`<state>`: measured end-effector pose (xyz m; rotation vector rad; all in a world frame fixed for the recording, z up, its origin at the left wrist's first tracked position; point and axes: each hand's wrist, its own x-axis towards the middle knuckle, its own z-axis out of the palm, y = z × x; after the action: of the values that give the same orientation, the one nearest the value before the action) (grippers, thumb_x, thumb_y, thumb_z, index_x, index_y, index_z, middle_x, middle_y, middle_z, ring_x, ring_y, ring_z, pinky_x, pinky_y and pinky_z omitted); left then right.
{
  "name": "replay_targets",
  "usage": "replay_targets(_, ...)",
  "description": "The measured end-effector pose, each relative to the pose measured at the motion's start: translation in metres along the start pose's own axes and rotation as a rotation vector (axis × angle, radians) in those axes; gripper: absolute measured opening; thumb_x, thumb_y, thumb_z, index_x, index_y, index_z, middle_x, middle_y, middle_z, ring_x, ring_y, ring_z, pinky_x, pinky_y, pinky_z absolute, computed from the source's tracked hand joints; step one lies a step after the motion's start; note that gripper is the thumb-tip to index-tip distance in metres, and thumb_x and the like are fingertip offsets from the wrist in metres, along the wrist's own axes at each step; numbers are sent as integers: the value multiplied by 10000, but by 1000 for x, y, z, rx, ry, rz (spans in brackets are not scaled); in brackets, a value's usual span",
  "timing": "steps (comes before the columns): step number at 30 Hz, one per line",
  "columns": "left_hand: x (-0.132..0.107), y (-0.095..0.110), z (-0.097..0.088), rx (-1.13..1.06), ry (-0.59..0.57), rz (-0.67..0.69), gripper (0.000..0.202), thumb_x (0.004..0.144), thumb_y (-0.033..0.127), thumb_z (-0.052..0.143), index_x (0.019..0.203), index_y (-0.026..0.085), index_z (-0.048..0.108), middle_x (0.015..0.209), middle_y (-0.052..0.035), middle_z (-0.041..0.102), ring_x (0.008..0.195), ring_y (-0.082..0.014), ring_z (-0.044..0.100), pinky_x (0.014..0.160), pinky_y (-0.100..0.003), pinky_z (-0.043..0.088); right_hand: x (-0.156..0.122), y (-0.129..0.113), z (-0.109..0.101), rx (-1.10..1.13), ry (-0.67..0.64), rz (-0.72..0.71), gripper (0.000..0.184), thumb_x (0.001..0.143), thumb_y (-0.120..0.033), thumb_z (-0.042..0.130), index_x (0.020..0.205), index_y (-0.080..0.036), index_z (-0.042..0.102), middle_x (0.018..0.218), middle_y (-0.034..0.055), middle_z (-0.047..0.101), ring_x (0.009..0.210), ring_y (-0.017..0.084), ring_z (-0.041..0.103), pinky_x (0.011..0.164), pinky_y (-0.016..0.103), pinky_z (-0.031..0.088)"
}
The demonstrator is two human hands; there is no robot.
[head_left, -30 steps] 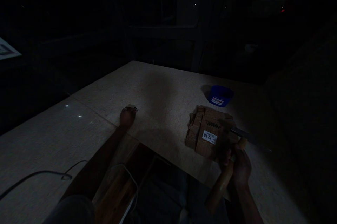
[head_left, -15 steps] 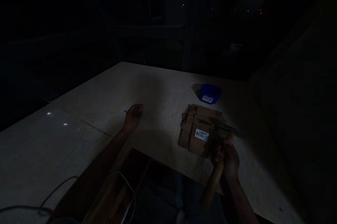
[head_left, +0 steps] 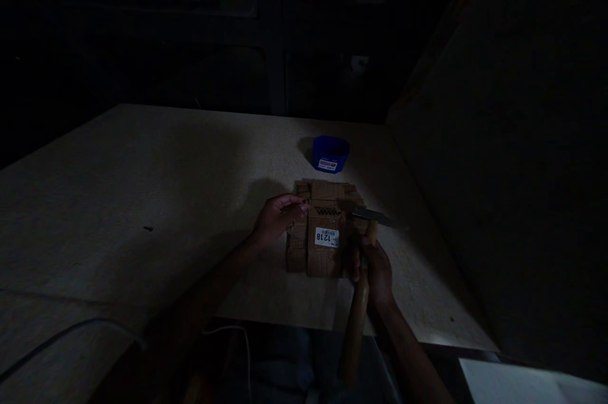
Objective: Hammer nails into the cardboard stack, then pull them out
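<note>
My right hand [head_left: 377, 271] is wrapped round the wooden handle of a hammer [head_left: 354, 328]. The hammer's metal head reaches over the right edge of a flattened, folded piece of brown cardboard [head_left: 325, 261] on the table. A white label [head_left: 327, 237] marked 1218 and a row of dark zigzag marks [head_left: 329, 211] show on the cardboard. At its upper left edge, my left hand [head_left: 280, 217] has thumb and fingers pinched together; what is between them is too small and dark to make out. A small dark, thin piece [head_left: 148, 228] lies on the table further left.
Behind the cardboard stands a blue plastic tub [head_left: 331, 154] with a label. A cable [head_left: 71, 328] crosses the table's near left. A dark wall or panel [head_left: 513, 170] rises along the right side. The light is very dim.
My left hand has come right from the bare table to the cardboard's edge. The view has turned right. The hammer stays in my right hand, and the dark piece lies clear of my left hand.
</note>
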<state>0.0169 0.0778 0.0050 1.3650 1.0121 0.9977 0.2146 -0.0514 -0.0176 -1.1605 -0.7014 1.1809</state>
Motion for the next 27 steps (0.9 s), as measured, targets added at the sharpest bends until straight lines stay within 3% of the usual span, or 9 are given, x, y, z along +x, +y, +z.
replay_targets(3, 13, -15, 9, 101, -54, 62, 304, 743, 450, 749, 862, 171, 734, 831, -57, 754, 711, -189, 680, 657, -306, 546, -1, -2, 4, -9, 22, -4, 466, 900, -548, 584, 611, -187, 522, 437, -36, 492, 327, 81, 403, 346, 204, 296)
replay_targets(8, 27, -31, 7, 374, -125, 378, 122, 844, 317, 690, 850, 217, 758, 901, -45, 742, 874, -197, 685, 804, -336, 546, -3, -2, 7, -58, 53, 19, 415, 886, -555, 606, 696, -200, 505, 487, -53, 527, 318, 80, 431, 326, 196, 318)
replay_targets(11, 32, -36, 4, 458, -137, 469, 109, 870, 293, 675, 860, 231, 765, 897, -46, 727, 893, -196, 671, 824, -342, 543, -4, 0, 7, -57, 57, 33, 389, 886, -560, 606, 756, -209, 499, 504, -63, 547, 306, 79, 436, 312, 192, 322)
replay_targets(27, 33, -53, 7, 380, -120, 463, 144, 892, 269, 648, 885, 243, 789, 873, -45, 711, 835, -180, 655, 764, -316, 548, -4, -3, 10, -70, 71, 61, 361, 895, -540, 601, 794, -211, 489, 497, -70, 548, 304, 78, 434, 309, 194, 324)
